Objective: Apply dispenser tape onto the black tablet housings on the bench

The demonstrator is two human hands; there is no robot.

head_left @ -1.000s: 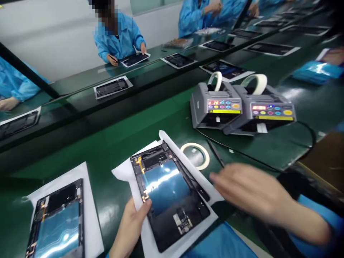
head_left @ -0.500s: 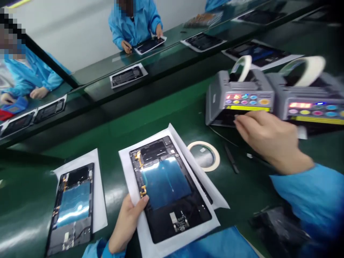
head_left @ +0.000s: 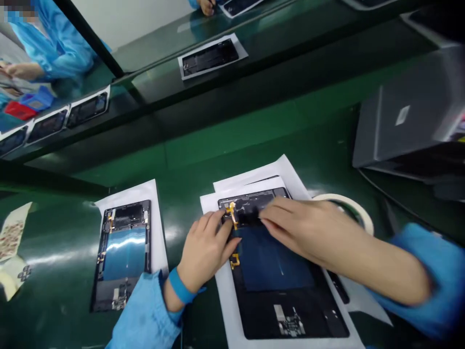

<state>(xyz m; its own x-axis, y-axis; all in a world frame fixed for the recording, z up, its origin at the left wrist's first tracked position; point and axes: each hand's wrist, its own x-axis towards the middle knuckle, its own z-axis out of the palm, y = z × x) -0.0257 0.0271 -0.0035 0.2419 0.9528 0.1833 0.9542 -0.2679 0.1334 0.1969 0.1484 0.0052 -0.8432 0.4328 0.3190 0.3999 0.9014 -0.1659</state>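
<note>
An opened tablet back (head_left: 279, 271) with a blue panel and orange flex strips lies on white paper (head_left: 225, 300) in front of me. My left hand (head_left: 209, 247) rests on its upper left edge, fingers stretched toward the orange strip. My right hand (head_left: 308, 228) reaches across the top of the tablet, fingertips pinched together near the dark upper section; whatever they hold is too small to make out.
A second opened tablet (head_left: 123, 252) on paper lies to the left. A tape roll (head_left: 358, 213) lies right of my hands, grey tape dispensers (head_left: 410, 121) behind it. Sticker sheets (head_left: 10, 237) lie at far left. More tablets (head_left: 209, 57) sit on the far conveyor, where a person in blue (head_left: 54, 48) works.
My right hand came back from the tape dispenser to the top of the tablet. My left hand slid from the lower left edge up to the orange strip. The view tilted down.
</note>
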